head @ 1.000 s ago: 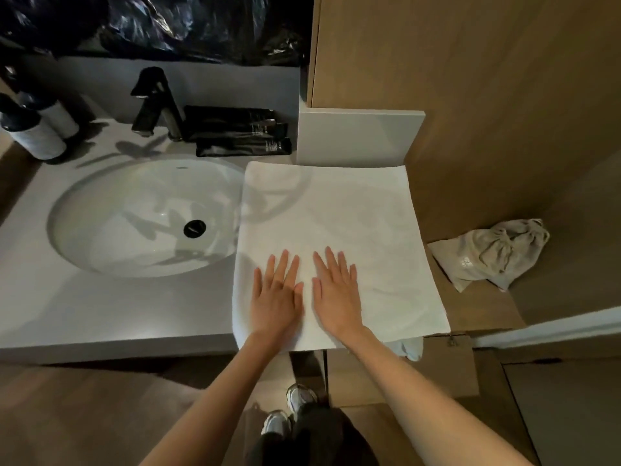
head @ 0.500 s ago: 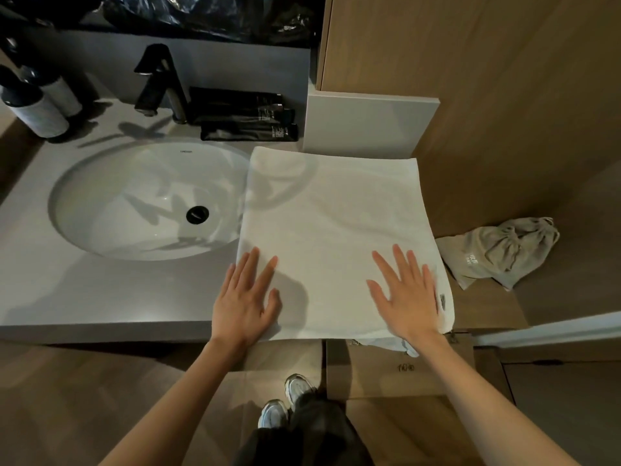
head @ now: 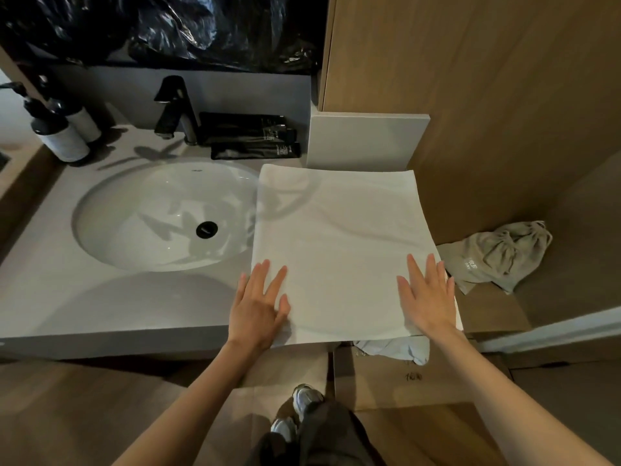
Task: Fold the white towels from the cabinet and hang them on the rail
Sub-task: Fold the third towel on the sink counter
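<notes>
A white towel (head: 339, 243) lies folded flat on the grey counter (head: 100, 307), right of the sink, its left edge reaching over the basin rim. My left hand (head: 258, 307) rests flat on the towel's near left corner, fingers straight. On the near right corner my right hand (head: 428, 297) lies flat too, fingers spread. A bit of pale cloth (head: 400, 349) hangs below the towel's front edge. No rail is in view.
The round white sink (head: 151, 216) with a black tap (head: 176, 109) fills the counter's left. Black tubes (head: 248, 139) lie behind the towel, two pump bottles (head: 64, 136) stand far left. A beige drawstring bag (head: 497, 253) sits on a wooden ledge, right.
My hands have slid apart from the towel's middle to its near corners, smoothing it. In the last half second they barely moved.
</notes>
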`<state>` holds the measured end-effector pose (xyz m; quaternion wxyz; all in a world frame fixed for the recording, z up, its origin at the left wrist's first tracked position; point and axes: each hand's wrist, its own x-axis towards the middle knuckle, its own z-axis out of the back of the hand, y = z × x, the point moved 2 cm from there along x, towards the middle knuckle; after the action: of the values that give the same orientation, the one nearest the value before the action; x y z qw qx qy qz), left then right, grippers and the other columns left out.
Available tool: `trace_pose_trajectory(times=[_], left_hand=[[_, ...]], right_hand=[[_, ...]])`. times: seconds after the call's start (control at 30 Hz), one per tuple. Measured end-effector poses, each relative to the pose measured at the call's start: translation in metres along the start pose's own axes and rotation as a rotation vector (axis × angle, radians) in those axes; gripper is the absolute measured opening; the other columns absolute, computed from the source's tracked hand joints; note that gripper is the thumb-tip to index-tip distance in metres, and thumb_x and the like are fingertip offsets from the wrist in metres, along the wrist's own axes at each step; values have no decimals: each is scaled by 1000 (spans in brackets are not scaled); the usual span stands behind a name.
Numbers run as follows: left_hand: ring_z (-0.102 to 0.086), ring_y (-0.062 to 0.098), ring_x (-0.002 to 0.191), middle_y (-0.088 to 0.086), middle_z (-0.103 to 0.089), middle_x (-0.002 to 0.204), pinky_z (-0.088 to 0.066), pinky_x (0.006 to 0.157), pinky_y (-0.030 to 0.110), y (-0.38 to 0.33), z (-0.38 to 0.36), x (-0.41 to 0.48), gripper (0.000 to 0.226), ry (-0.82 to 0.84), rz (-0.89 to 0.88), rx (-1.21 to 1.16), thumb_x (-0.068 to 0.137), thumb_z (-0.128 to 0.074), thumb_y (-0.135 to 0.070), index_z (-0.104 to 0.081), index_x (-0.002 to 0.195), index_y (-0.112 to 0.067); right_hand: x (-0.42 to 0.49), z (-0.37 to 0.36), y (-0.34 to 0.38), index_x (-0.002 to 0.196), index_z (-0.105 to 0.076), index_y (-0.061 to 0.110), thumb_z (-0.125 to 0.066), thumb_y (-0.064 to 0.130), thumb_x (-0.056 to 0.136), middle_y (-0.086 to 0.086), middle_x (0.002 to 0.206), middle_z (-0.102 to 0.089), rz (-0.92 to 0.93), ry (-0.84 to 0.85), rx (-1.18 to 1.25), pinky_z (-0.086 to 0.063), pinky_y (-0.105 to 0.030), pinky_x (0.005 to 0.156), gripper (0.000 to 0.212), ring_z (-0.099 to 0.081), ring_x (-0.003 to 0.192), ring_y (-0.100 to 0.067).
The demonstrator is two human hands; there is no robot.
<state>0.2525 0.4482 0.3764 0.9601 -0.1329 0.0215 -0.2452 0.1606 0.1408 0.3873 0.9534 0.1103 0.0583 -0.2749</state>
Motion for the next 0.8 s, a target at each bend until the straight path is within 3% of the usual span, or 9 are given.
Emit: trace_pose_trajectory(times=[0.07, 0.17, 0.3, 0.4, 0.47, 0.5, 0.6, 0.67, 0.8], left_hand=[[-32, 27, 141, 13, -38, 150, -11, 117, 43, -1, 5, 3, 59, -17, -10, 30, 94, -22, -42, -38, 146, -21], [-40, 29, 136, 12, -45, 145, -20, 115, 46, -12, 13, 18, 55, -86, -34, -12, 94, -28, -35, -46, 141, -15], [-35, 30, 140, 11, -39, 150, -22, 115, 45, -38, 10, 62, 52, -117, -74, -137, 95, -31, -26, -42, 143, -9], [-30, 33, 141, 15, -35, 151, -31, 113, 50, -55, -3, 99, 49, -98, -113, -123, 97, -41, -12, -37, 145, -3], [-18, 31, 146, 13, -21, 157, -24, 117, 47, -60, -10, 119, 58, -26, -98, -80, 97, -47, -9, -25, 150, -4], [-7, 28, 148, 9, -10, 160, -15, 120, 44, -59, -15, 128, 59, 2, -85, -35, 100, -40, -14, -14, 153, -8], [8, 21, 148, 0, 2, 161, 9, 118, 37, -50, -22, 137, 57, 63, -55, 14, 98, -4, -35, -2, 153, -20], [5, 19, 148, -3, -2, 160, 10, 117, 37, -47, -21, 134, 62, 55, -49, 6, 93, 1, -42, -6, 153, -27], [13, 12, 145, -8, 5, 159, 14, 117, 36, -47, -20, 132, 62, 68, -2, -13, 92, 1, -47, -7, 152, -35]], right_hand=[[1, 7, 13, 153, -18, 25, -24, 40, 103, -9, 162, -4, 79, -56, 69, 0, -49, 120, 53, 4, 149, -29], [5, 12, 46, 154, -17, 23, -26, 36, 104, -4, 163, -3, 215, -79, 125, 2, -43, 121, 53, 6, 150, -23], [19, 4, 103, 155, -12, 21, -27, 33, 106, 1, 162, -3, 396, -97, 118, 8, -34, 119, 53, 7, 149, -17], [48, -7, 137, 155, -6, 16, -26, 19, 105, -2, 163, 0, 436, -89, 63, 11, -34, 119, 54, 8, 149, -20], [70, -16, 147, 154, 0, 14, -29, 10, 102, -4, 163, 5, 404, -62, -11, 11, -37, 120, 60, 11, 149, -21], [79, -20, 148, 154, 1, 13, -29, 9, 101, -4, 163, 5, 384, -42, -42, 9, -38, 120, 61, 11, 149, -22], [90, -27, 142, 155, -12, 19, -13, 26, 101, -1, 163, -10, 383, -45, -98, 3, -44, 121, 54, -3, 150, -23], [92, -27, 134, 154, -18, 30, -8, 42, 98, 4, 162, -14, 400, -39, -97, 1, -47, 119, 57, -8, 150, -22], [111, -16, 100, 151, -7, 47, -10, 61, 96, 8, 163, -4, 377, -25, -127, 3, -50, 119, 56, 1, 150, -21]])
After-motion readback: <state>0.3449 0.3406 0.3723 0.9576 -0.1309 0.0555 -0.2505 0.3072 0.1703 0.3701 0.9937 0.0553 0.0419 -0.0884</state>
